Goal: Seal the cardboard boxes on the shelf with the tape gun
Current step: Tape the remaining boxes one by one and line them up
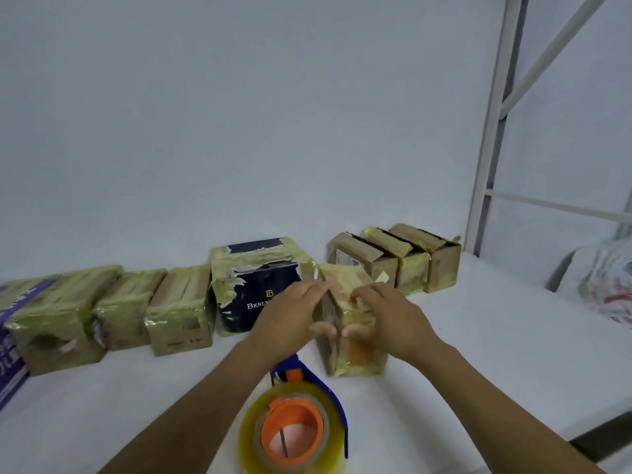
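Left hand (290,316) presses flat, fingers straight, on the left side of the cardboard box (355,357); nearer, the tape gun (294,425) lies unheld on the shelf (485,336), leaving both hands free. The box sits mid-shelf, long axis and top seam running near to far. Right hand (390,319) cups its right top, probably pinning flaps closed

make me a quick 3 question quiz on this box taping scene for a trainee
1. True or false: the tape gun lies on the shelf, not held.
2. Which thing do the left hand and right hand both touch? A dark blue box, B small cardboard box, C plastic bag.
3. Fill in: the three boxes at back right have top flaps that are ____ (flat or ajar).
Key: 1 true; 2 B; 3 ajar.
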